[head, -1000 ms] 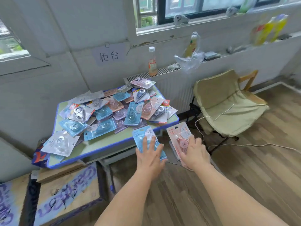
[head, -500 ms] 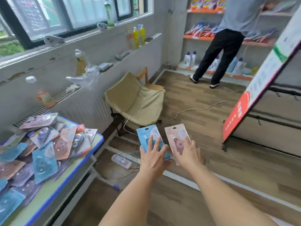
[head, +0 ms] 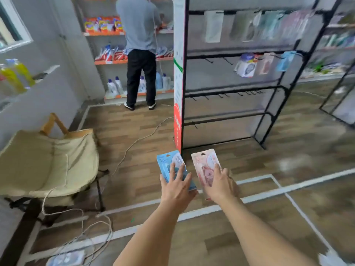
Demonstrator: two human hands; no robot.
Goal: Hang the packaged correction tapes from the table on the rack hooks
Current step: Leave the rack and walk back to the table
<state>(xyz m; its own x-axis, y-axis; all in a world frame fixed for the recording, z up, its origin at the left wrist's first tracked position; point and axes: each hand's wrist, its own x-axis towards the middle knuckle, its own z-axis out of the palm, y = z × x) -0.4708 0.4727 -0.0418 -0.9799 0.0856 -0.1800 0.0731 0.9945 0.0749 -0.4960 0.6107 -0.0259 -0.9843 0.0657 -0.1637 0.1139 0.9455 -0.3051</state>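
Turning from the tabletop, now out of view, has brought the rack (head: 238,89) ahead, where a few packs already hang and many hooks (head: 226,96) look bare, while left hand (head: 177,186) grips a blue pack (head: 169,166) and right hand (head: 220,183) a pink pack (head: 206,163), both unhung.

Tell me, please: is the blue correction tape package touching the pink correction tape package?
Apart. The head view shows bare floor between the blue correction tape package and the pink correction tape package, each held in a separate hand.
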